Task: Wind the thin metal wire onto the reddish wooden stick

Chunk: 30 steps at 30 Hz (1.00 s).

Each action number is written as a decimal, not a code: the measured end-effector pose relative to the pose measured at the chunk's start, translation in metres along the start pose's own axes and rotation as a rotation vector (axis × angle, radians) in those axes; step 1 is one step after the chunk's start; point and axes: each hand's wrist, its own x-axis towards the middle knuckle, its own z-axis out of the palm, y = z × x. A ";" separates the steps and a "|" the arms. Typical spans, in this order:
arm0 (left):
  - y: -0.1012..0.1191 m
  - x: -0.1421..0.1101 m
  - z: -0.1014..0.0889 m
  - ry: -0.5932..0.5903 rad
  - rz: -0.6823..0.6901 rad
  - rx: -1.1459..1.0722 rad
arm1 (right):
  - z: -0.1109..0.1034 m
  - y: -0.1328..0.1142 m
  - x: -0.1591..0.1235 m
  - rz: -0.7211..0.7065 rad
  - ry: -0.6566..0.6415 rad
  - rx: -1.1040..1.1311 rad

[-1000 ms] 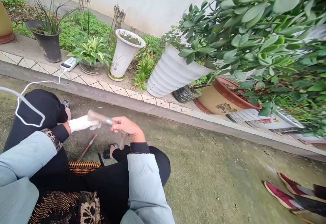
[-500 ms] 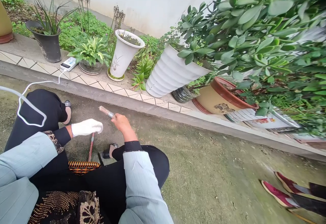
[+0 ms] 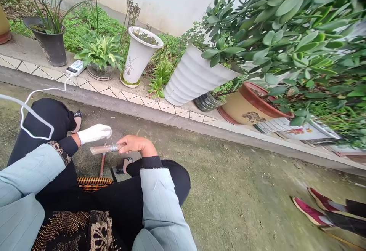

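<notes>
My right hand (image 3: 133,145) is bare and closed around one end of a short wooden stick (image 3: 98,150). Thin silvery wire (image 3: 114,147) is wound about the stick close to my fingers. Above the stick, my left hand (image 3: 95,133) in a white glove has its fingers pressed together. A fine strand runs from those fingertips down to the winding. Below hangs or stands a reddish-brown rod (image 3: 102,165), perhaps a tool handle; its upper end is partly hidden behind the stick. Its lower end meets an orange-and-black woven piece (image 3: 94,182) between my legs.
A tiled ledge (image 3: 137,99) crosses in front, bearing a black pot (image 3: 53,47), a white pot (image 3: 140,62), a ribbed white planter (image 3: 197,75) and several others. A white device (image 3: 76,68) trails a white cable (image 3: 47,89). At right are another person's red shoes (image 3: 309,211).
My right hand has turned the stick from slanting upward to nearly level, its free end swinging down and left. My left hand has risen slightly and leftward, and the strand now shows.
</notes>
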 end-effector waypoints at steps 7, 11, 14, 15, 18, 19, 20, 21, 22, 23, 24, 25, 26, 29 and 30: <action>0.003 0.002 0.005 -0.027 -0.078 -0.135 | 0.000 0.005 -0.003 -0.036 0.022 0.055; 0.007 0.001 0.006 -0.038 -0.084 -0.204 | 0.000 0.004 -0.005 -0.064 0.003 0.095; 0.006 0.002 0.003 -0.052 -0.095 -0.233 | -0.001 0.002 -0.008 -0.082 0.014 0.116; 0.006 0.003 0.002 -0.048 -0.102 -0.242 | -0.001 0.000 -0.010 -0.096 0.031 0.126; 0.005 0.006 0.000 -0.037 -0.067 -0.303 | -0.002 -0.004 -0.014 -0.140 0.097 0.160; 0.004 0.007 0.000 -0.031 -0.044 -0.335 | -0.002 -0.006 -0.016 -0.148 0.118 0.167; 0.004 0.007 0.001 -0.025 -0.030 -0.365 | -0.002 -0.007 -0.017 -0.153 0.140 0.170; 0.003 0.007 0.002 -0.018 -0.029 -0.390 | -0.002 -0.008 -0.017 -0.156 0.159 0.173; 0.001 0.007 0.004 -0.015 -0.037 -0.406 | -0.001 -0.008 -0.017 -0.158 0.177 0.178; -0.001 0.006 0.007 -0.022 -0.051 -0.415 | -0.001 -0.007 -0.016 -0.165 0.195 0.192; -0.003 0.005 0.010 -0.031 -0.063 -0.420 | 0.000 -0.007 -0.015 -0.177 0.217 0.218; -0.006 0.004 0.014 -0.044 -0.073 -0.425 | 0.001 -0.005 -0.012 -0.194 0.243 0.255; -0.008 0.003 0.017 -0.059 -0.077 -0.436 | 0.002 -0.004 -0.010 -0.212 0.275 0.300; -0.014 0.003 0.025 -0.099 -0.071 -0.473 | 0.003 0.002 0.000 -0.232 0.426 0.423; -0.015 0.003 0.026 -0.112 -0.062 -0.472 | 0.003 0.004 0.003 -0.210 0.498 0.436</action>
